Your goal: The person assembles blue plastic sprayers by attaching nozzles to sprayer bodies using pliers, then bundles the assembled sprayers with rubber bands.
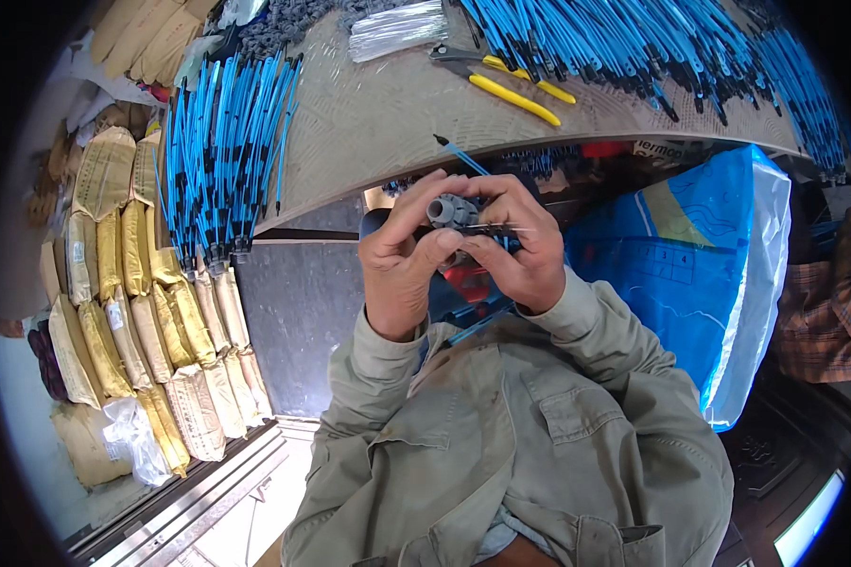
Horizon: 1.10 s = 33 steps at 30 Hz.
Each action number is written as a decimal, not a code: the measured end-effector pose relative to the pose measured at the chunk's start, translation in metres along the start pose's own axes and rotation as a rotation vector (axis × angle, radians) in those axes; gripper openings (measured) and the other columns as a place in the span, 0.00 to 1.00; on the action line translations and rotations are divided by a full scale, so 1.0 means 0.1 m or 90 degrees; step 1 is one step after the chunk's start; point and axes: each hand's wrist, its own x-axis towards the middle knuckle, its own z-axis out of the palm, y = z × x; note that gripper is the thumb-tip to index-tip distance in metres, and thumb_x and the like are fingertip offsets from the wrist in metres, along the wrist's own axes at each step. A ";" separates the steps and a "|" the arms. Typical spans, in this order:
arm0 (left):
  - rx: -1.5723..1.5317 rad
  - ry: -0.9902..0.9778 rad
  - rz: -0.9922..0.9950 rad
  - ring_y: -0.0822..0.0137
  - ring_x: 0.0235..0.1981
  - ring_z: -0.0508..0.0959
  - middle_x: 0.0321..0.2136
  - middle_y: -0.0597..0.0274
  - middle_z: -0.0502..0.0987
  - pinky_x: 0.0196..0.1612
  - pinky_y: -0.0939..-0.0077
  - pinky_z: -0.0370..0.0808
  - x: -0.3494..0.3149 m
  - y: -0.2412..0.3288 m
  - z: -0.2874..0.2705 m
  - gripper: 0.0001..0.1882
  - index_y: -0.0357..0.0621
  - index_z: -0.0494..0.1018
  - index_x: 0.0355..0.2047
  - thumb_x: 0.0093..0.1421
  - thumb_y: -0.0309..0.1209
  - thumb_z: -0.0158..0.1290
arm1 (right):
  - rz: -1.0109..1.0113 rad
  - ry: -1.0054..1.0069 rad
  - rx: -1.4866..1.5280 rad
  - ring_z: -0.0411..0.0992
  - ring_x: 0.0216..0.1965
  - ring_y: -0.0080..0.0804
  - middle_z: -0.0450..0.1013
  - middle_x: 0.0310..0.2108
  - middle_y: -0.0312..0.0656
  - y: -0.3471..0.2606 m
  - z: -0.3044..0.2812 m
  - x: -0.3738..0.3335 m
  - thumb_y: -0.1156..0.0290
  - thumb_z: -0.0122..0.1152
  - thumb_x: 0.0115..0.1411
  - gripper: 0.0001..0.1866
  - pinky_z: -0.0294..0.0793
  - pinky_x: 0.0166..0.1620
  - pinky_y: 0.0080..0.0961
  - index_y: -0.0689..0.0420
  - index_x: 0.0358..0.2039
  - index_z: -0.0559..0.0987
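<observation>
While both hands are raised in front of the chest, a small grey plastic connector [451, 210] with a round tubular opening is pinched between them: the left hand [402, 260] is closed on it with thumb and forefinger from below and the side, and the right hand [520, 248] is curled around its other end, fingers bent over the top. A thin blue cable [463, 159] with a black tip is seen rising from the connector toward the workbench [369, 113], whose ribbed, tan surface is curved by the lens. Bundles of blue cables [222, 151] are laid across it, beside yellow-handled pliers [506, 85]. Yellowish paper sacks [142, 321] are stacked at the left, and a blue woven plastic bag [700, 274] is stood at the right, its contents hidden.
</observation>
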 end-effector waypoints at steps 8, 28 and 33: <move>0.080 0.074 0.096 0.66 0.43 0.71 0.41 0.50 0.73 0.50 0.72 0.64 -0.06 -0.13 -0.04 0.23 0.25 0.69 0.43 0.54 0.35 0.55 | 0.007 0.048 -0.062 0.68 0.31 0.37 0.68 0.32 0.48 0.03 0.09 -0.14 0.77 0.63 0.47 0.10 0.67 0.36 0.25 0.63 0.28 0.70; 0.032 0.077 0.120 0.64 0.42 0.71 0.37 0.54 0.75 0.48 0.72 0.66 -0.05 -0.15 -0.01 0.17 0.30 0.73 0.39 0.50 0.27 0.57 | 0.200 -0.151 0.454 0.62 0.37 0.26 0.64 0.34 0.38 0.15 -0.11 0.11 0.76 0.60 0.50 0.13 0.59 0.43 0.23 0.60 0.37 0.69; 0.060 0.057 0.143 0.63 0.42 0.71 0.38 0.53 0.75 0.48 0.71 0.66 -0.05 -0.14 -0.03 0.16 0.32 0.73 0.41 0.50 0.24 0.56 | 0.096 -0.245 0.340 0.61 0.37 0.25 0.62 0.34 0.37 0.17 -0.17 0.18 0.73 0.60 0.51 0.17 0.59 0.44 0.22 0.59 0.40 0.67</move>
